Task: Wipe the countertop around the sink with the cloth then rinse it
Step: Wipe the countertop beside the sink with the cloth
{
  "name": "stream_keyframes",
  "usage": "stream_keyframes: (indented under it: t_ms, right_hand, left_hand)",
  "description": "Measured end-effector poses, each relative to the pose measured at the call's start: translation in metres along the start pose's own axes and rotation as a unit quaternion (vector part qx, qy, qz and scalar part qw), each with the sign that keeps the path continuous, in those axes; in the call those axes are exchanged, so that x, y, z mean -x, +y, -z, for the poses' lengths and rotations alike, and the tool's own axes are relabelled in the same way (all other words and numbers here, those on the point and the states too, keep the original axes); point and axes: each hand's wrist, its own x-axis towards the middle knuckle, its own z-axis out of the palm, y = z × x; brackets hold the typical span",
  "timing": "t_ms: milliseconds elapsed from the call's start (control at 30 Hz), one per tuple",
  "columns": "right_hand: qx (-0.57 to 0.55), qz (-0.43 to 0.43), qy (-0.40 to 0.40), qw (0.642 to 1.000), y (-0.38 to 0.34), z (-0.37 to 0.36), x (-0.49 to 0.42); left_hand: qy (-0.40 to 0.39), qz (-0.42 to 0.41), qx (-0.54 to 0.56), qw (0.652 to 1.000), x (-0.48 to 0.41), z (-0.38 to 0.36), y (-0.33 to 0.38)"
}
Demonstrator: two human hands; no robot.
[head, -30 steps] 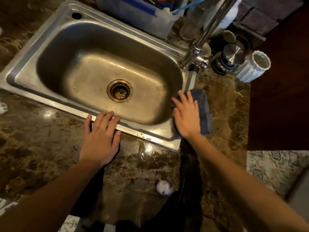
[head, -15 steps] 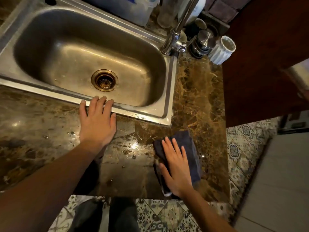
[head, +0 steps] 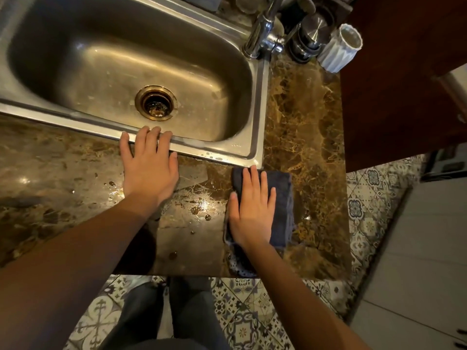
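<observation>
Spanning the frame, wet brown marble counter [head: 303, 122] holds a steel sink [head: 75, 59]. Left hand [head: 149, 168] lies flat and relaxed, fingertips on the sink rim. Right hand [head: 252, 210], fingers straight, presses the dark blue cloth [head: 283, 198] on the counter just below the sink's near right corner.
</observation>
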Motion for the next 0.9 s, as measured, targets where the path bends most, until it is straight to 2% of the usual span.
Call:
stream_keyframes:
  t_ms: [67,133,300,500,700,900]
  right_hand:
    - [0.005,0.009,-0.001,1.000,0.002,-0.001,-0.001]
    - [0.010,0.055,-0.012,0.998,0.011,0.003,-0.001]
    - [0.011,0.282,-0.085,0.956,0.077,0.027,-0.016]
    - [0.059,0.334,-0.103,0.935,0.151,0.046,-0.042]
    - [0.040,0.255,-0.073,0.963,0.183,0.049,-0.037]
    - [-0.001,0.058,-0.022,0.998,0.155,0.031,0.019]
  left_hand:
    - [0.002,-0.001,-0.004,1.000,0.001,0.001,0.001]
    - [0.003,-0.002,-0.009,1.000,0.001,0.002,0.002]
    - [0.012,0.001,-0.005,1.000,0.001,0.000,0.003]
    - [0.026,0.003,-0.003,1.000,0.002,-0.001,0.002]
    - [0.030,0.005,-0.018,0.999,0.001,-0.002,0.003]
    - [0.025,0.000,-0.011,1.000,0.001,-0.002,0.003]
